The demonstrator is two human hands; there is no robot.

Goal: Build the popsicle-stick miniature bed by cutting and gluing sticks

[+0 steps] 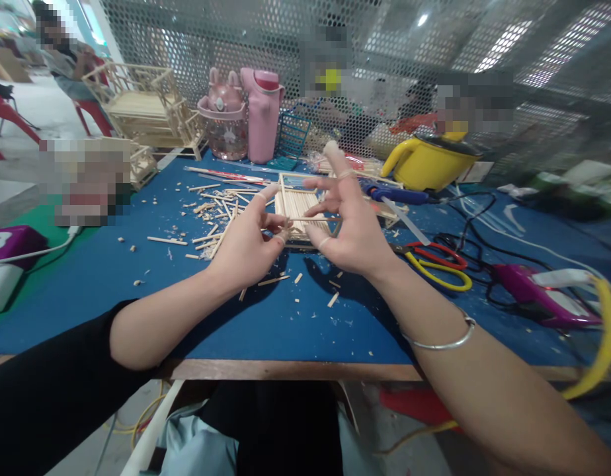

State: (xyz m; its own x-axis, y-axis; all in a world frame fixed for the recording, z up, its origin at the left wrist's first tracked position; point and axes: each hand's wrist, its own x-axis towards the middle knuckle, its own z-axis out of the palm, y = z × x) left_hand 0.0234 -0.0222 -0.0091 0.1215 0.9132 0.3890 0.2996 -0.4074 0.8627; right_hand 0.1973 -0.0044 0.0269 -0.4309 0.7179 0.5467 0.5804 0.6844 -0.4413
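Note:
A small model of thin wooden sticks [300,206], with a slatted flat part and an upright frame at its left, stands on the blue table between my hands. My left hand [253,241] pinches the left end of a thin stick [313,219] that lies level across the model's near side. At the stick's other end is my right hand [348,225], its thumb and a finger closed around it while the index finger points up and away. Pale coverings are on several fingertips. The fingers partly hide the model's near edge and sides.
Loose sticks [211,218] and scraps lie left of the model. Scissors [442,264], a blue glue gun [399,194], cables and a yellow pot [429,162] are at the right. Behind stand a pink bottle [263,119], a clear jug [226,132] and a larger stick model [147,106].

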